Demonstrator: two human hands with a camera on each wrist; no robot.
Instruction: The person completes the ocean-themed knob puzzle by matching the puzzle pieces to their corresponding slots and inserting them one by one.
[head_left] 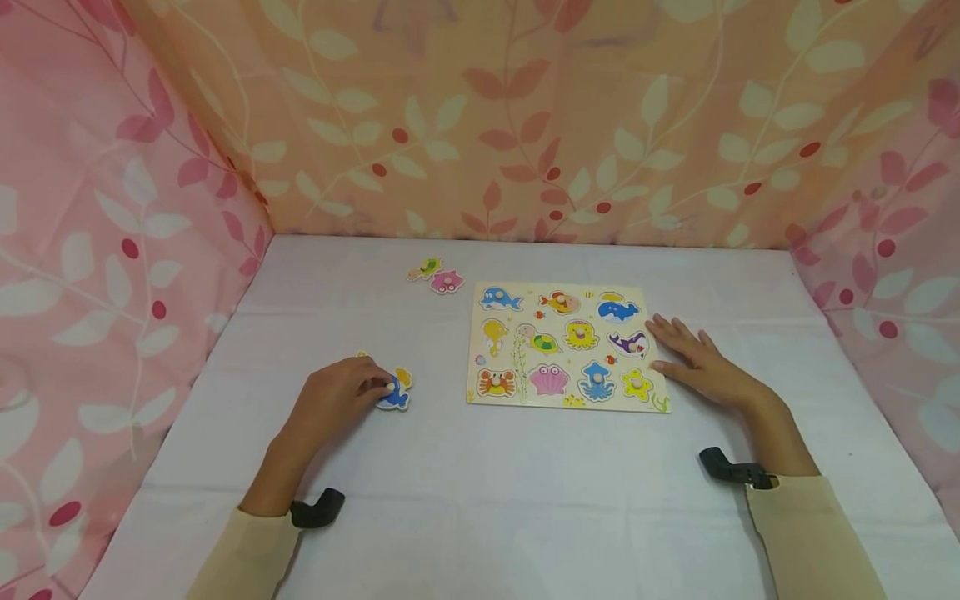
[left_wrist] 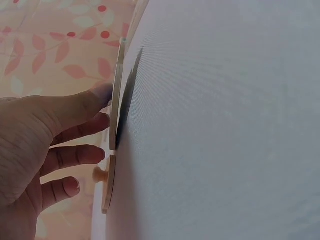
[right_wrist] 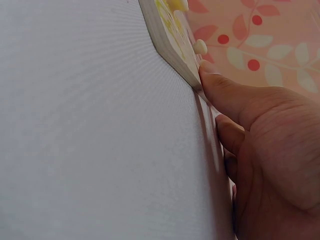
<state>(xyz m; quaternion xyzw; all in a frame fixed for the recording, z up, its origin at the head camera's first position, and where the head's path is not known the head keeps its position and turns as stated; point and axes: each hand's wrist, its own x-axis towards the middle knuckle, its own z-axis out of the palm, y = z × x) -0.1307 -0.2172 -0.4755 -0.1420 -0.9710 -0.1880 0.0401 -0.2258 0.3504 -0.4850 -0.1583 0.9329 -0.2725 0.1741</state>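
Note:
My left hand (head_left: 330, 398) pinches the knob of a blue whale puzzle piece (head_left: 397, 398) with a yellow top, left of the board. In the left wrist view the piece (left_wrist: 117, 100) stands slightly tilted off the cloth, its shadow beside it. A second knobbed piece (left_wrist: 108, 185) lies close by, mostly covered by the hand in the head view. My right hand (head_left: 701, 362) rests at the right edge of the sea-animal puzzle board (head_left: 566, 404), fingers spread and fairly straight. In the right wrist view the thumb (right_wrist: 225, 92) touches the board's edge (right_wrist: 175, 62).
A green turtle piece (head_left: 430, 267) and a pink shell piece (head_left: 447, 282) lie beyond the board's upper left corner. Knobbed pieces such as the crab (head_left: 497, 383) and the octopus (head_left: 581, 335) sit in the board. Patterned curtains (head_left: 480, 125) border the white-covered table (head_left: 480, 500).

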